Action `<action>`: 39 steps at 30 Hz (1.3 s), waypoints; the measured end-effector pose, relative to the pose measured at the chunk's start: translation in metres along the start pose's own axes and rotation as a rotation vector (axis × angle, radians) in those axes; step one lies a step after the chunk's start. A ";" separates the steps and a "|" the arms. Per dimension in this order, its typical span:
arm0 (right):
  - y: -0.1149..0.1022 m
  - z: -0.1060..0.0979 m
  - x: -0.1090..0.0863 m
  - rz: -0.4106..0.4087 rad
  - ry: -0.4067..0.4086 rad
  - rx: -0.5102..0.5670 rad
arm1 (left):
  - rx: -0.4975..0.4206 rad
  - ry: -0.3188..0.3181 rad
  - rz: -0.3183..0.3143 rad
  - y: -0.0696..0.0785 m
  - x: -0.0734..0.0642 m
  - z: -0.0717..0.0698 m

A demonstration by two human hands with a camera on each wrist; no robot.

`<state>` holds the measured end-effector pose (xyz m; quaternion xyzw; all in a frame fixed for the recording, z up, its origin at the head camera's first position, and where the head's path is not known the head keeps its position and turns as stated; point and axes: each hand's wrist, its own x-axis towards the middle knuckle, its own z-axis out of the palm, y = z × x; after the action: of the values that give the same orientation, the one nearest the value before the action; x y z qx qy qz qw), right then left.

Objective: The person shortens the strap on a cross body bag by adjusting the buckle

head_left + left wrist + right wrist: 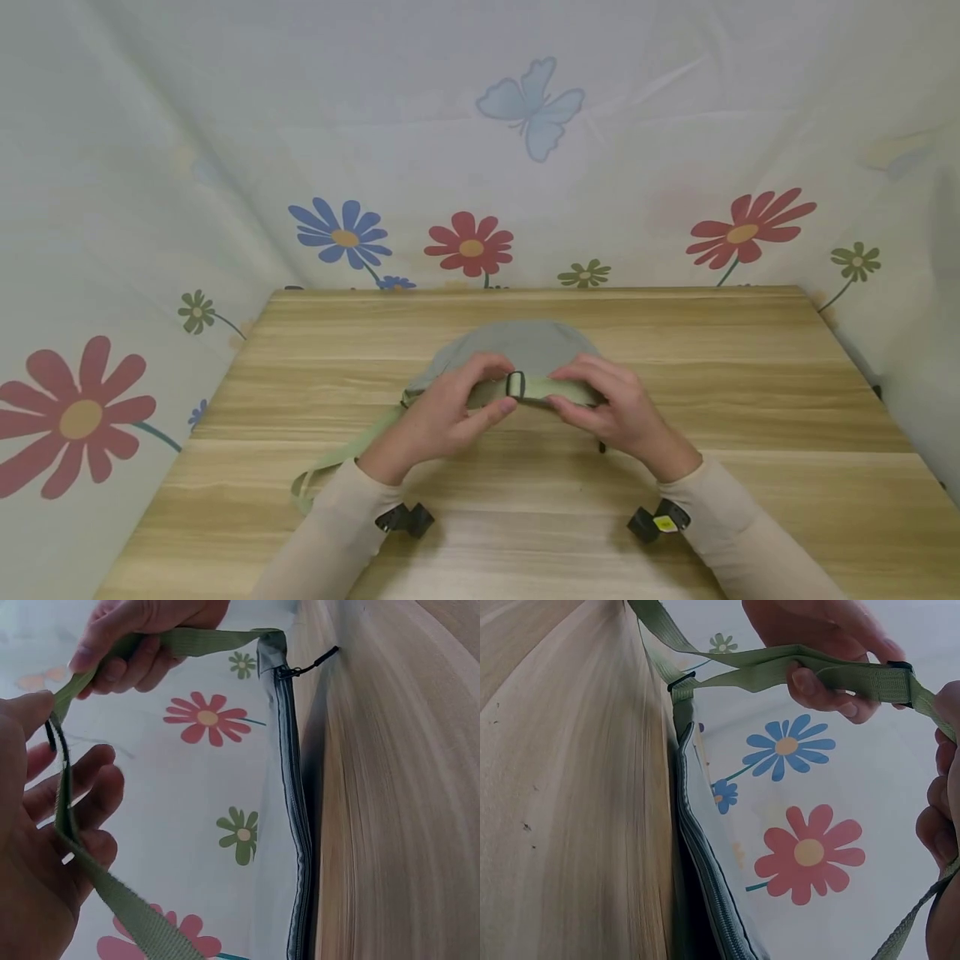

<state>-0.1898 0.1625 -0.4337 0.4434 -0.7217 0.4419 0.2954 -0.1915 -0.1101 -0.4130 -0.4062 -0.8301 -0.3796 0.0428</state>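
Observation:
A grey-green bag (525, 340) lies on the wooden table, with a zipper (289, 765) along its edge. Its light green webbing strap (547, 389) is held up in front of it and carries a black slide buckle (516, 385). My left hand (448, 410) grips the strap just left of the buckle, its fingertips close to the buckle's frame. On the other side, my right hand (617, 403) pinches the strap between thumb and fingers. In the right wrist view the strap (772, 656) runs doubled between the bag's end and the left hand.
A slack strap loop (303, 483) hangs by the left forearm. From the bag's right end sticks out a black zipper pull (322, 658). Beyond the wooden table (750, 517) hangs a white curtain (637, 167) printed with flowers and a butterfly.

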 end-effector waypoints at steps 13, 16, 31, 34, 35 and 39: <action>-0.001 0.007 0.003 -0.042 0.030 0.046 | -0.023 -0.001 0.038 0.003 0.004 -0.002; -0.001 0.009 0.004 -0.051 0.023 0.064 | -0.033 -0.011 0.044 0.003 0.005 -0.002; 0.000 0.006 -0.001 -0.005 -0.090 -0.063 | -0.017 0.084 0.023 0.001 0.001 -0.003; -0.001 0.006 -0.001 0.005 -0.087 -0.044 | -0.016 0.074 0.029 0.001 0.001 -0.003; -0.001 0.006 0.000 0.007 -0.085 -0.036 | -0.016 0.068 0.032 0.001 0.001 -0.003; -0.001 0.008 0.001 0.003 -0.067 0.004 | -0.036 0.044 0.031 0.001 0.002 -0.001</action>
<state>-0.1895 0.1551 -0.4359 0.4575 -0.7311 0.4286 0.2693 -0.1923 -0.1096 -0.4114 -0.4111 -0.8157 -0.4025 0.0595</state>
